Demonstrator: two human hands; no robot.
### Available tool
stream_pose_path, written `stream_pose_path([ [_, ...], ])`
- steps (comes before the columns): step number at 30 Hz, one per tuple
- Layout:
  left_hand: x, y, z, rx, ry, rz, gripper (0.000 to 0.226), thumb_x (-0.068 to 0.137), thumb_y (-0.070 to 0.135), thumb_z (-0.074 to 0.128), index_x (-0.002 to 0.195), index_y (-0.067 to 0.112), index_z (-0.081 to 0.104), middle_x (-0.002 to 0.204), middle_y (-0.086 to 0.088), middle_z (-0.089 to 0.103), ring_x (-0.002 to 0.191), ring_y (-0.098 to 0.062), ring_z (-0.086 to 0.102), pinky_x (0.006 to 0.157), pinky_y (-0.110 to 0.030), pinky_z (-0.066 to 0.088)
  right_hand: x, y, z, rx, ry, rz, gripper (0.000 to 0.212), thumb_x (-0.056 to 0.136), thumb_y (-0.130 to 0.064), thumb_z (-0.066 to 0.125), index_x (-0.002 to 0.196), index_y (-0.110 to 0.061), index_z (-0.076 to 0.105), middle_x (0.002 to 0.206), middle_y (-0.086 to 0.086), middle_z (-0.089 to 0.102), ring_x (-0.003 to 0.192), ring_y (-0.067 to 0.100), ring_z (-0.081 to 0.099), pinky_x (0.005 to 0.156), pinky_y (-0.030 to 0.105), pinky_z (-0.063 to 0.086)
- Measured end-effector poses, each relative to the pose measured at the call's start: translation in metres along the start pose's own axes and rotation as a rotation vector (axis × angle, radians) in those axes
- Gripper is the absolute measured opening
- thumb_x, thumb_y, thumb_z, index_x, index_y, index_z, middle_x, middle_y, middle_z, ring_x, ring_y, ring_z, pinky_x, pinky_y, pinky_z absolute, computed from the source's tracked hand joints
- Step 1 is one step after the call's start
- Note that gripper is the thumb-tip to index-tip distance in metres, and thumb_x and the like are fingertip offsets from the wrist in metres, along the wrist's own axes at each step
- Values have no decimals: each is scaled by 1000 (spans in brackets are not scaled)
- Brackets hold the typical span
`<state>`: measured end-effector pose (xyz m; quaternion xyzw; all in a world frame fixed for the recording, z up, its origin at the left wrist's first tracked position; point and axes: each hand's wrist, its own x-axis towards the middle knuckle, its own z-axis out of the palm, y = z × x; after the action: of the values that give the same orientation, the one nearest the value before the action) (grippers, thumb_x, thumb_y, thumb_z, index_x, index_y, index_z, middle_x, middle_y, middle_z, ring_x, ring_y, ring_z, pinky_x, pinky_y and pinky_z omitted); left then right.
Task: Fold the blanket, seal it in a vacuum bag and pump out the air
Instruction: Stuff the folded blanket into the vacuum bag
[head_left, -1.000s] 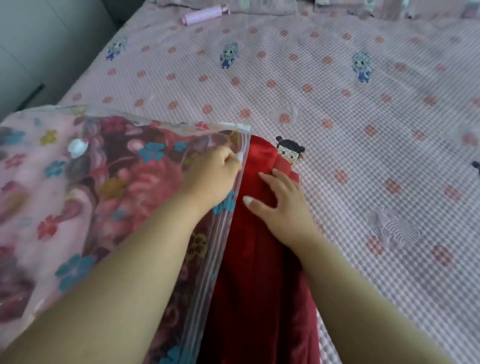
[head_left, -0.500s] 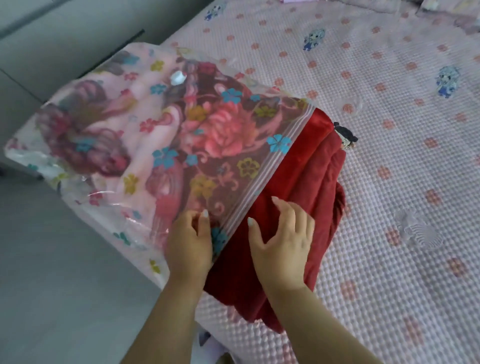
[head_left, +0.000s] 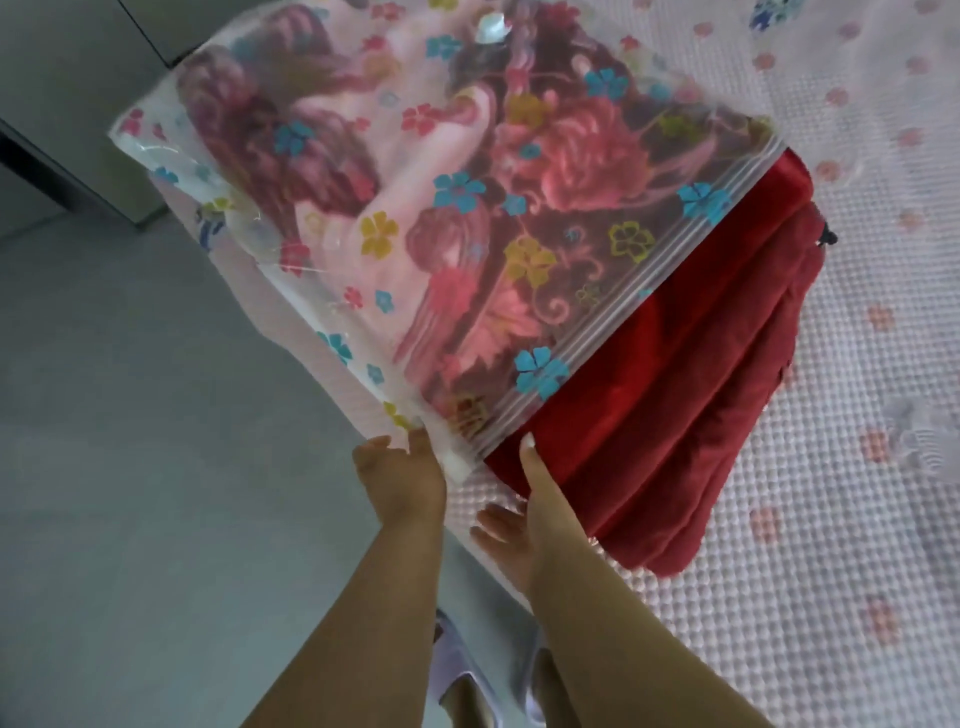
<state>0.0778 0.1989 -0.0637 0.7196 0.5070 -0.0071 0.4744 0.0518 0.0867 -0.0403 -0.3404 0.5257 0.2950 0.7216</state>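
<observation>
The clear vacuum bag (head_left: 332, 249), printed with small flowers, lies across the bed's near-left corner. A folded floral blanket fills it. The blanket's red side (head_left: 675, 395) sticks out of the open mouth along the zip strip (head_left: 623, 312). A white valve (head_left: 491, 28) sits on the bag's far side. My left hand (head_left: 400, 478) pinches the bag's near corner at the mouth. My right hand (head_left: 519, 504) is at the red blanket's near end, thumb lying on the fabric and fingers spread on the bed cover beside it.
A pink waffle bed cover (head_left: 810, 519) with red dots lies under everything and extends to the right. Grey floor (head_left: 156, 493) is to the left, with a grey cabinet (head_left: 67, 104) at upper left. My slippers (head_left: 457, 670) show below the bed's edge.
Both hands slid along the bag's mouth from its far end to its near corner. The left hand now holds that corner, and the right moved to the blanket's near end.
</observation>
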Motion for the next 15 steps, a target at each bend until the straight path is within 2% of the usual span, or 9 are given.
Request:
stream_pose_path([
  [3,3,-9,2,72,-190,36,56,100,46,37,111,-5,58,106,-19,66,98,-36,61,82,-36,47,6,13,-6,371,-23,-208,79,44,-51,85,109,-13,59,118,4,62,108,17,59,92,33,49],
  [5,0,-12,1,58,-213,73,57,101,45,32,109,-4,60,105,-20,66,98,-36,61,89,-42,48,10,18,-12,486,-38,-272,76,41,-53,86,102,-16,59,118,1,61,111,15,56,99,35,45],
  [7,-1,-18,1,22,-227,110,54,101,44,34,106,-3,61,100,-17,66,94,-32,62,85,-42,50,15,18,-16,540,-93,-291,66,50,-53,83,101,-18,59,118,1,61,116,17,53,107,39,40],
  [9,-5,-22,1,-59,-271,122,44,100,41,38,97,4,62,84,-5,65,78,-18,61,66,-25,49,17,13,-9,585,-180,-282,63,60,-52,77,109,-18,60,120,3,64,117,19,55,111,43,35],
  [10,-7,-23,2,-112,-302,122,35,100,38,42,93,10,62,80,0,64,75,-13,61,61,-18,47,18,11,-4,615,-213,-272,64,62,-51,76,113,-16,62,119,6,67,118,21,56,111,43,35],
  [11,-9,-24,3,-176,-337,114,26,99,33,47,94,14,63,82,1,66,78,-13,63,64,-16,49,19,8,2,656,-238,-264,64,63,-48,76,116,-15,63,118,8,68,118,23,57,110,44,36],
  [13,-13,-26,4,-291,-417,74,18,94,20,54,102,9,66,93,-8,71,91,-24,68,84,-34,55,18,1,11,734,-240,-247,59,66,-39,77,116,-10,65,111,12,71,115,27,60,107,43,41],
  [14,-16,-25,3,-313,-432,70,19,92,16,54,103,7,66,95,-11,72,94,-28,68,89,-43,54,17,-2,14,751,-228,-235,55,69,-35,76,115,-7,65,109,14,72,112,28,62,107,42,42],
  [15,-16,-26,3,-315,-421,83,18,90,14,55,101,8,67,95,-10,72,94,-27,68,90,-46,53,16,-4,17,759,-224,-222,49,74,-32,75,113,-5,65,106,15,72,110,28,63,106,41,43],
])
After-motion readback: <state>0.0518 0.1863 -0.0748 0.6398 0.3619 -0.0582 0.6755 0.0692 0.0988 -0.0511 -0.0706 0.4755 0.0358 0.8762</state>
